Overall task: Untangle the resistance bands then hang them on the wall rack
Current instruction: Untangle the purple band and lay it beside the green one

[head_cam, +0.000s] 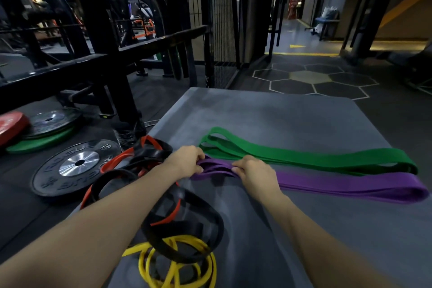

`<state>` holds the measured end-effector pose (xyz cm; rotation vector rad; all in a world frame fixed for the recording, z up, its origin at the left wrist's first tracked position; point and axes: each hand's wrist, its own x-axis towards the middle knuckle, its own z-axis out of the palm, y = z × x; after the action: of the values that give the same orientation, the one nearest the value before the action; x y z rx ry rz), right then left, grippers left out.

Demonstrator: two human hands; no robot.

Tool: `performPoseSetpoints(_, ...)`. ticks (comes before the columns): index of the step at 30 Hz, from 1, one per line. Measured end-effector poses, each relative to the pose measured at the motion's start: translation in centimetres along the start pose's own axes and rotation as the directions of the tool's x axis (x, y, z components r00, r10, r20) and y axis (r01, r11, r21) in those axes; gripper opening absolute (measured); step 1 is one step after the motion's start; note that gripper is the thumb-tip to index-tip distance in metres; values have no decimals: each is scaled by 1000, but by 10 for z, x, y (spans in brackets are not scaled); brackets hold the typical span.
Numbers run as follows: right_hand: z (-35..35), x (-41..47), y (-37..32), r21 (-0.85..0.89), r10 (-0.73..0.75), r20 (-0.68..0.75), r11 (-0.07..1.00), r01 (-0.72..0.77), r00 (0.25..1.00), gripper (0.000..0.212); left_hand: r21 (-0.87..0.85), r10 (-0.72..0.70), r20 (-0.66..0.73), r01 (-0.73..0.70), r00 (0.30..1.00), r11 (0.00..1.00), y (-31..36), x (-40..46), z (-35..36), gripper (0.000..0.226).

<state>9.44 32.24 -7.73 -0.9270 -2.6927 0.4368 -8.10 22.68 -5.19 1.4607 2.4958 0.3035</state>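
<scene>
Resistance bands lie sorted in part on a grey mat [292, 119] on the gym floor. The green band [304, 155] is laid out flat and folded along the mat's far side, and the purple band [346, 182] lies just beside it on the near side, running toward the right edge. The left hand [184, 162] has its fingers curled round the purple band's left end; the right hand [253, 172] pinches the same band's layers a little further along, fingers bent onto the strap. Between the two hands the purple layers are bunched and not yet flat. Near the left edge of the mat a tangle remains: black bands [184, 224] interlaced with an orange band [121, 156], and a yellow band [177, 262] looped under them at the near edge. Weight plates [77, 166] lie on the floor just off the mat's left edge. No wall rack can be identified with certainty in this view. Judged risks: the left forearm passes directly over the tangled pile and could drag loops into a tighter knot; pulling the purple end sideways may disturb the adjoining green band; a stretched strap slipping from the pinch could snap back.
</scene>
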Motion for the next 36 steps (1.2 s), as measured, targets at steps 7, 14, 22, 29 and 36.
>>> performPoseSetpoints(7,1,-4,-4,-160,-53,32,985,58,998,29,351,48,34,-57,998,935,7,-5,-1,44)
performPoseSetpoints(14,4,0,-7,-203,-96,-72,976,79,993,20,158,52,108,-69,993,985,8,-3,-16,36)
performPoseSetpoints(22,2,6,-8,-243,-64,-125,969,32,990,24,-418,10,24,1,1000,908,7,14,-20,39)
performPoseSetpoints(29,-5,12,-11,-277,-65,-64,960,44,996,23,-481,-78,-190,-23,979,876,2,20,-2,33)
performPoseSetpoints(36,-4,15,-14,-299,-82,-44,952,65,996,26,-333,-105,-50,83,993,939,-14,7,12,98)
